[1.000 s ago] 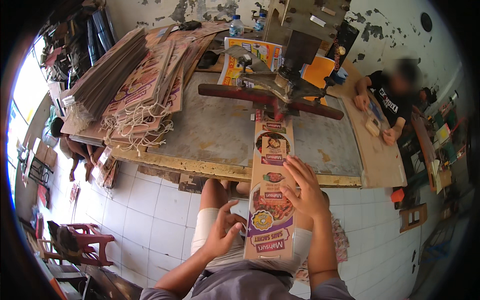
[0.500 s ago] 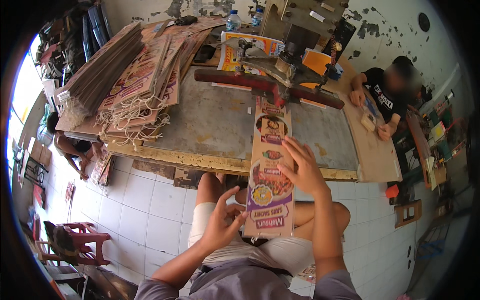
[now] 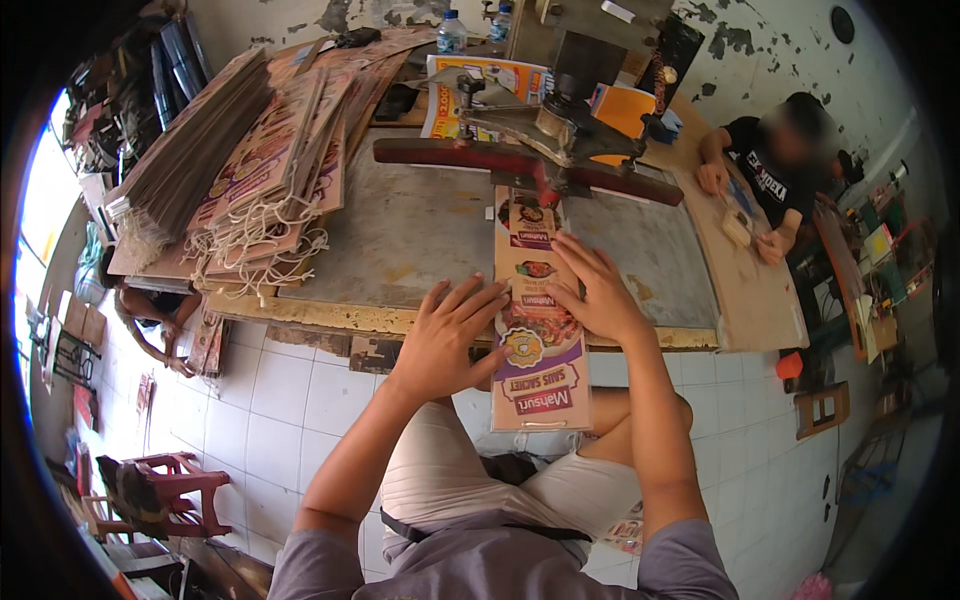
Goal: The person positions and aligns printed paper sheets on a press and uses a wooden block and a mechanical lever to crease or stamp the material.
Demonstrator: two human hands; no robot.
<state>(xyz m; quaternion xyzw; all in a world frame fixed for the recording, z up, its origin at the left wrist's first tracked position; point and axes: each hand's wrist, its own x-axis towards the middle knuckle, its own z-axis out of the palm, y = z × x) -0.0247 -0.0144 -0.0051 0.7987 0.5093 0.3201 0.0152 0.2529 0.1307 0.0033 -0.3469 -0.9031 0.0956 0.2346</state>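
Observation:
A long flat printed paper bag (image 3: 535, 330) lies lengthwise over the front edge of the metal-topped workbench (image 3: 400, 240), its far end under a hand press with a red bar (image 3: 520, 160). My left hand (image 3: 445, 340) rests flat against the bag's left edge, fingers spread. Pressing down on the bag's right side is my right hand (image 3: 595, 290), fingers also spread. The bag's near end hangs over my lap.
Stacks of flat printed bags with string handles (image 3: 250, 190) fill the bench's left side. Another person (image 3: 780, 170) works at a wooden board on the right. Water bottles (image 3: 452, 30) stand at the back. A red plastic chair (image 3: 160, 490) stands on the tiled floor at the lower left.
Both hands have moved forward along the bag toward the bench, and the bag has slid further under the press. The left hand went from gripping the bag's lower edge to lying flat beside it.

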